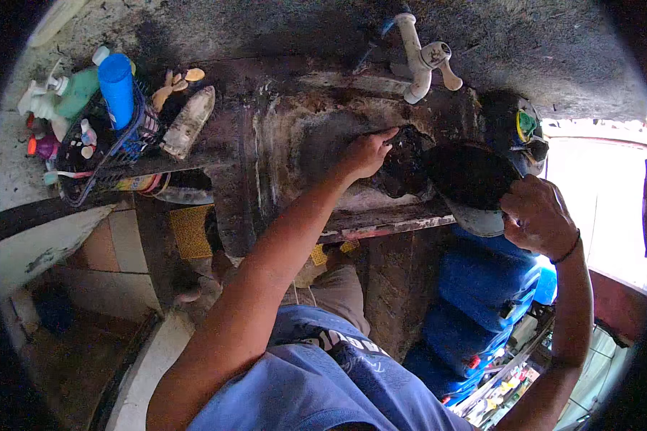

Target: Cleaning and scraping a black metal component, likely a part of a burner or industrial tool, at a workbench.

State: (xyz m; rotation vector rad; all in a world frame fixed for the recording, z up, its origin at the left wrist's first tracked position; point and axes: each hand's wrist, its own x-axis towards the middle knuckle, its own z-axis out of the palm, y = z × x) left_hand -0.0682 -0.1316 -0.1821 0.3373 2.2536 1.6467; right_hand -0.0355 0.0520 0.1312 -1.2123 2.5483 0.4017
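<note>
My right hand (536, 215) is closed on the rim or handle side of a round black pan (472, 175), held over the right end of a worn, stained sink (312, 129). My left hand (369, 153) is over the sink's middle, its index finger stretched toward a dark, glossy object (404, 167) that I cannot identify; whether it holds anything does not show. A whitish plastic faucet (423, 64) juts from the wall above. Beneath the pan, part of a pale grey rounded vessel (477, 218) shows.
At the left, a dark plastic basket (121, 145) holds a blue cylindrical container (116, 89) and bottles. Beside it lies a whitish worn object (190, 123). Blue plastic jugs (474, 291) stand below right. A green and yellow item (527, 125) sits near the sink's right end.
</note>
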